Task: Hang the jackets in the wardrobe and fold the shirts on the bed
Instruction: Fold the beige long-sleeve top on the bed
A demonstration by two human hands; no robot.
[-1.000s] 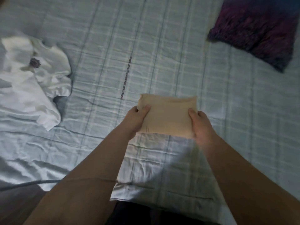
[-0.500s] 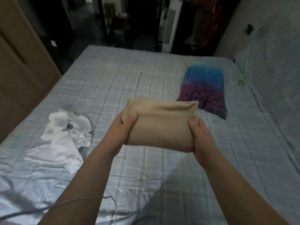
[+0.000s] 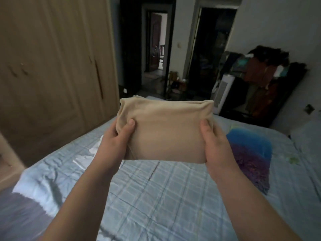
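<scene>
One beige shirt [image 3: 166, 131] folded and gripped at both ends by your left hand [image 3: 116, 141] and right hand [image 3: 215, 143]; the white shirt [image 3: 83, 159] below your left grip apparently awaits folding.

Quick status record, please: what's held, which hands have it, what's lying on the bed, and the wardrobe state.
held item: beige shirt, folded into a compact rectangle, lifted above the bed
left hand: grips the shirt's left edge, thumb on front
right hand: grips its right edge
on bed: white shirt, unfolded, partly hidden behind the left arm; blue-and-purple cloth, lying flat at right
wardrobe: doors closed
</scene>
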